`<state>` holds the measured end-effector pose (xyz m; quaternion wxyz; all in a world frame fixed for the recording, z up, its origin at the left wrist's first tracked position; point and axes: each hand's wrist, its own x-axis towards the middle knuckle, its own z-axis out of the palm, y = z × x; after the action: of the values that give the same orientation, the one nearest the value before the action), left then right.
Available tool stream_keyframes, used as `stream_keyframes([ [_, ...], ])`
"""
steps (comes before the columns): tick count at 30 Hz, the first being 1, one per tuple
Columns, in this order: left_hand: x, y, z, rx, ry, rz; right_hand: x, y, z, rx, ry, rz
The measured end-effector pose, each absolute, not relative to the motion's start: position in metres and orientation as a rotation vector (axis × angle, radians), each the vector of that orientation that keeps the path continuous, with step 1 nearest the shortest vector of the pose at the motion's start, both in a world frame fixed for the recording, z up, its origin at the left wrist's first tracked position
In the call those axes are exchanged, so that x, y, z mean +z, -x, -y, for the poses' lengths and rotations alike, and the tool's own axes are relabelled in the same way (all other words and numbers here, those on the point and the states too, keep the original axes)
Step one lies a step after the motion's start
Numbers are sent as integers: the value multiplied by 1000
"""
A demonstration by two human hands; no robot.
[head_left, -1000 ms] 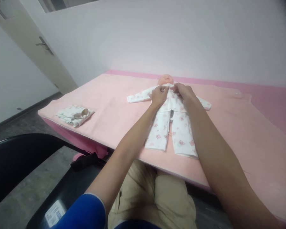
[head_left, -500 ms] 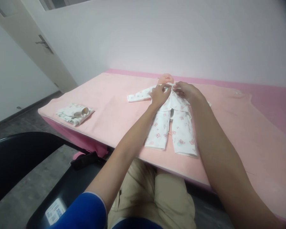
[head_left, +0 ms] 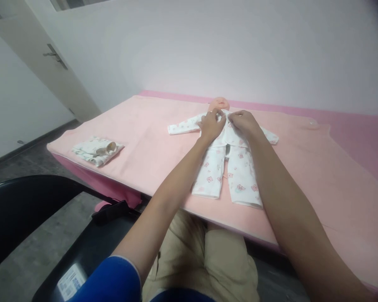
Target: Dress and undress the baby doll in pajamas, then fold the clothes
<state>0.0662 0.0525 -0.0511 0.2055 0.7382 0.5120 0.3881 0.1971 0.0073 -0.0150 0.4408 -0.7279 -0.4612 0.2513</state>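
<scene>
A baby doll (head_left: 219,103) lies on its back, its head toward the wall, wearing a white printed baby shirt (head_left: 231,137) and matching baby trousers (head_left: 243,176). Near the collar, my left hand (head_left: 212,125) has thumb and forefinger pinched at the shirt's front edge. Just to its right, my right hand (head_left: 245,122) pinches the other front edge with its fingertips. Both sleeves are spread out sideways on the pink table cover. What exactly lies between the fingertips is too small to see.
A folded printed baby garment (head_left: 97,150) lies at the left on the pink table cover (head_left: 151,147). A black chair (head_left: 82,260) with a white labelled packet (head_left: 71,282) stands at the front left. The wall (head_left: 239,50) rises behind the table.
My right hand has lowered and closed its fingers onto the shirt's front edge, uncovering more of the right sleeve. My left hand stays at the collar.
</scene>
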Motion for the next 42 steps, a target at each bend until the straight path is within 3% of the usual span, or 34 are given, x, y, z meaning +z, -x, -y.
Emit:
stream_keyframes([
  [19,-58,-66,-58,1060,-2107,-1366,-28,-203,-19,544,1831,1085],
  [29,-33,-66,-101,927,-2054,-1351,-25,-196,-56,399,1894,1091],
  [42,-47,-84,-129,938,-1953,-1402,-41,-207,-60,548,1724,1098],
])
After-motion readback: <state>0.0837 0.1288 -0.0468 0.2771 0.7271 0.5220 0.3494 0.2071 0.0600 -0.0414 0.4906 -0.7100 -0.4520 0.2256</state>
